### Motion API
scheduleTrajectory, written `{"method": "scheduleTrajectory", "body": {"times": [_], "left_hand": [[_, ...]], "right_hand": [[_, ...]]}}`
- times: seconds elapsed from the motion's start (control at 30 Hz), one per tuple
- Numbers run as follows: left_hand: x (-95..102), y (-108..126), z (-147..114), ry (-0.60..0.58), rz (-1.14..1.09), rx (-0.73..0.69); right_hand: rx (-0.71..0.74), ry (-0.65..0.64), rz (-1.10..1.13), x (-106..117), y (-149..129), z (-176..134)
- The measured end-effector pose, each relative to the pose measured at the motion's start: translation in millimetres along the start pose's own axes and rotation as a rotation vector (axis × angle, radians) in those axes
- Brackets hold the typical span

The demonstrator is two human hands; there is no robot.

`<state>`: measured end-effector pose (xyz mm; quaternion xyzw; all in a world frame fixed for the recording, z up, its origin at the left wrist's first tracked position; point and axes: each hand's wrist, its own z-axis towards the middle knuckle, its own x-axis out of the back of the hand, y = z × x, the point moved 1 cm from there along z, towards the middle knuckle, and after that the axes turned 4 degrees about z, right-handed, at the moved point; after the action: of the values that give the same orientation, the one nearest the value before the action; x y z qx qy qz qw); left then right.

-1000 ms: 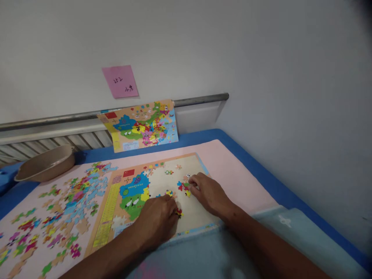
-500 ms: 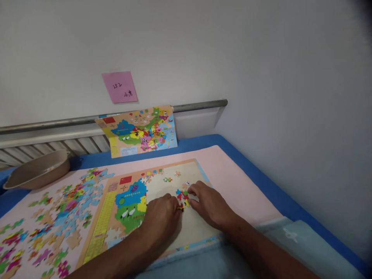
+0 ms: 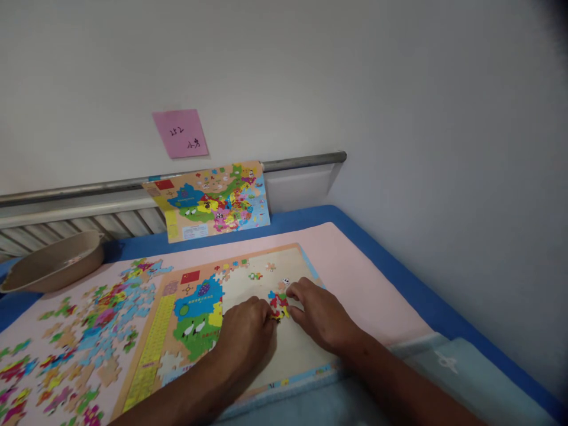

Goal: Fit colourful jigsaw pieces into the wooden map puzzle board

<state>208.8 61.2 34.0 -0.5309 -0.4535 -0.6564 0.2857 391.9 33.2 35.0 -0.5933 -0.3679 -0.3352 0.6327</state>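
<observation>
A small cluster of joined jigsaw puzzle pieces (image 3: pixel 278 300), red, blue, green and yellow, lies on the bare pale part of the puzzle board (image 3: pixel 306 337). My left hand (image 3: pixel 248 328) is closed at the cluster's lower left, its thumb and forefinger pinching a yellow puzzle piece, mostly hidden by the fingers. On the right side, my right hand (image 3: pixel 320 312) curls its thumb and forefinger against the cluster's edge. The board's left part carries assembled map sections (image 3: pixel 197 319) in blue, green and yellow. Loose pieces (image 3: pixel 255 276) rest near the board's top, beside a panda piece (image 3: pixel 285 281).
Many loose puzzle pieces (image 3: pixel 95 319) spread over the pink mat (image 3: pixel 350 266) at left. A beige basin (image 3: pixel 55 263) stands behind them. A printed reference map (image 3: pixel 213 201) leans against the metal rail (image 3: pixel 306 161). A pink note (image 3: pixel 181 134) is on the wall. Light-blue cloth (image 3: pixel 426 367) lies in front.
Both hands stay at the same cluster with only slight finger movement. The view has shifted a little, moving the left-side things slightly leftward.
</observation>
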Motion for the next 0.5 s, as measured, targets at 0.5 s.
{"method": "scheduleTrajectory", "body": {"times": [0.5], "left_hand": [[-0.7,3.4,6.7,0.004,0.027,0.012]], "right_hand": [[-0.003,0.003,0.023,0.7,-0.8,0.4]]}}
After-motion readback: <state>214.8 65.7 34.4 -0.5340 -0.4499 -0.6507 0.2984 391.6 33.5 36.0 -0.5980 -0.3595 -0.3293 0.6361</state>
